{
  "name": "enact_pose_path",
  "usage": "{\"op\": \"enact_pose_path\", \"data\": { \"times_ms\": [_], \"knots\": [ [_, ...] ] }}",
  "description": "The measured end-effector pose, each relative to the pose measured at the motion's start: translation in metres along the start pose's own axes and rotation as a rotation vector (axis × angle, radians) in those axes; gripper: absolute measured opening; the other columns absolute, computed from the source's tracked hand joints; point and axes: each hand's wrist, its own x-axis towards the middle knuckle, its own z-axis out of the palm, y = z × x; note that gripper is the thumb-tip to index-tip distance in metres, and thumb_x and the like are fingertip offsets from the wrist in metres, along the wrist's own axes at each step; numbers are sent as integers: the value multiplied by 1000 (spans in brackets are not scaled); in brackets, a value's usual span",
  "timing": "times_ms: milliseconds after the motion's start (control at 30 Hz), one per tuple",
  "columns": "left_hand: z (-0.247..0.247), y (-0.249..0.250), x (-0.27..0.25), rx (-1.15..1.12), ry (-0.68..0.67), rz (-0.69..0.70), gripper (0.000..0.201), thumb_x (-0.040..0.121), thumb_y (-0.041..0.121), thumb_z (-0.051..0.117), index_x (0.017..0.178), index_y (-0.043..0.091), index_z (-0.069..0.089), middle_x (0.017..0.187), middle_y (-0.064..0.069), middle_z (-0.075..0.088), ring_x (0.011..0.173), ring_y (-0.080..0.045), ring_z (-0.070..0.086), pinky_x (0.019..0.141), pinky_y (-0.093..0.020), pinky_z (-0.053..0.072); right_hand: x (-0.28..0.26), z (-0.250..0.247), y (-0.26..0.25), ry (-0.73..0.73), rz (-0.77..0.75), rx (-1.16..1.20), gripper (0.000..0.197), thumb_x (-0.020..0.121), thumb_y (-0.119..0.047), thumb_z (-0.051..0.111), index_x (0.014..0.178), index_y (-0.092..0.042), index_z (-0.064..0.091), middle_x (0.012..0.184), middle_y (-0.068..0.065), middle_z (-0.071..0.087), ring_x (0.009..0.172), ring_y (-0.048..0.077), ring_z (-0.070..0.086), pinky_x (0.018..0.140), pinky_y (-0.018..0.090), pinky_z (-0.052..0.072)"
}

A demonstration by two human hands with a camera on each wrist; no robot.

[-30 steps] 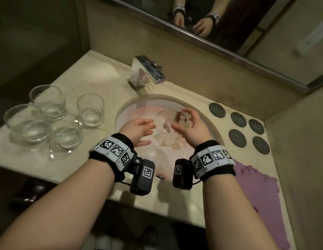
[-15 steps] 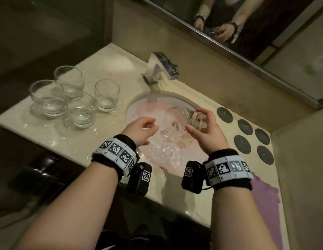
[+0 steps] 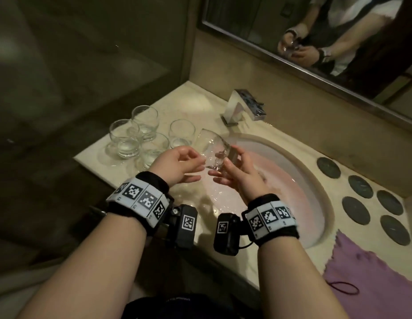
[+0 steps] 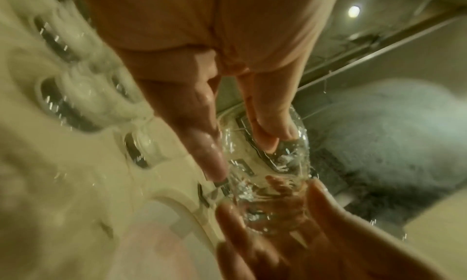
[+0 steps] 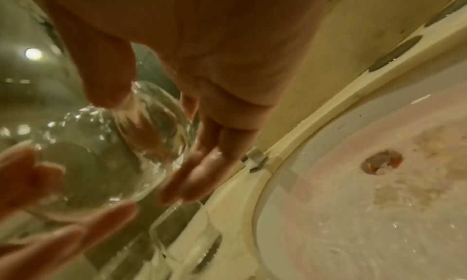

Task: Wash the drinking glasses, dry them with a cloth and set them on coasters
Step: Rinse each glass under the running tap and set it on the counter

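Nearest the person, a purple cloth [image 3: 371,277] lies flat on the beige stone worktop [image 3: 195,104] at the right front corner. Above the left rim of the pale round sink basin [image 3: 299,180], both hands hold one clear, wet drinking glass [image 3: 212,149] tilted on its side: the right hand [image 3: 240,177] has its fingers [image 5: 194,176] curled round the base end, and the left hand [image 3: 177,164] pinches the rim end with thumb and fingers [image 4: 202,144]. Right of the basin, five dark round coasters [image 3: 359,186] sit bare. Farther left, four clear glasses [image 3: 140,137] stand upright, clustered together. The chrome tap [image 3: 244,107] rises behind the basin.
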Motion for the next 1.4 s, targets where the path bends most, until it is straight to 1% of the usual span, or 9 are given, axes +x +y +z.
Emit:
{"op": "enact_pose_path", "data": {
  "times_ms": [100, 200, 333, 533, 700, 967, 1167, 1300, 1400],
  "knots": [
    [-13, 2, 2, 415, 137, 95, 12, 81, 18, 70, 73, 16, 62, 113, -8, 50, 94, -21, 62, 80, -32, 57, 8, 6, 5, 32, 30, -315, 49, 93, -22, 55, 137, -21, 33, 122, 1, 53, 94, 20, 64, 86, 35, 52],
    [-19, 0, 4, 879, 191, 81, 10, 80, 28, 71, 78, 21, 64, 121, -1, 42, 100, -18, 56, 94, -31, 46, 10, 5, 9, 95, 75, -424, 42, 94, -24, 53, 134, -19, 41, 112, -4, 53, 93, 17, 64, 92, 40, 50],
    [-22, -7, 9, 1027, 215, 30, 10, 84, 26, 68, 87, 17, 68, 126, -2, 39, 101, -20, 54, 84, -24, 37, 8, -1, 14, 118, 105, -482, 27, 95, -23, 51, 121, -17, 55, 102, -10, 56, 95, 16, 64, 91, 40, 51],
    [-22, -12, 12, 1081, 213, 3, 7, 85, 21, 67, 90, 17, 70, 128, -2, 39, 105, -22, 52, 85, -26, 37, 6, -8, 25, 150, 130, -539, 22, 94, -27, 52, 114, -23, 59, 101, -11, 59, 96, 14, 64, 91, 41, 51],
    [-19, -19, 14, 1091, 138, -10, 7, 84, 19, 67, 90, 19, 70, 136, -2, 36, 111, -21, 51, 92, -28, 40, 6, -7, 31, 162, 146, -545, 19, 93, -29, 53, 110, -27, 61, 101, -11, 61, 96, 13, 64, 95, 42, 49],
    [-25, -31, 15, 1109, 117, -24, 8, 85, 18, 66, 91, 16, 70, 138, -1, 34, 111, -19, 51, 92, -28, 40, 4, 1, 30, 166, 126, -515, 19, 94, -22, 53, 110, -20, 62, 103, -4, 62, 95, 17, 65, 91, 40, 51],
    [-24, -18, 5, 1227, 136, -57, 43, 84, 25, 66, 125, 24, 53, 140, -2, 34, 114, -24, 51, 91, -34, 45, -3, -2, 27, 169, 106, -535, 21, 94, -23, 52, 112, -19, 62, 107, -2, 63, 97, 16, 64, 92, 39, 50],
    [-6, 10, -6, 1267, 243, 37, 49, 85, 30, 64, 131, 21, 48, 134, -10, 39, 119, -31, 45, 96, -42, 42, -12, -17, 20, 208, 80, -545, 22, 94, -23, 52, 112, -18, 62, 105, -4, 62, 102, 16, 62, 95, 39, 48],
    [24, 25, -10, 1234, 210, 139, 48, 87, 35, 61, 130, 21, 49, 135, -10, 40, 121, -31, 45, 98, -41, 40, -26, -39, 12, 249, 79, -556, 23, 94, -26, 52, 113, -20, 62, 108, -4, 62, 105, 15, 60, 96, 39, 48]
  ]
}}
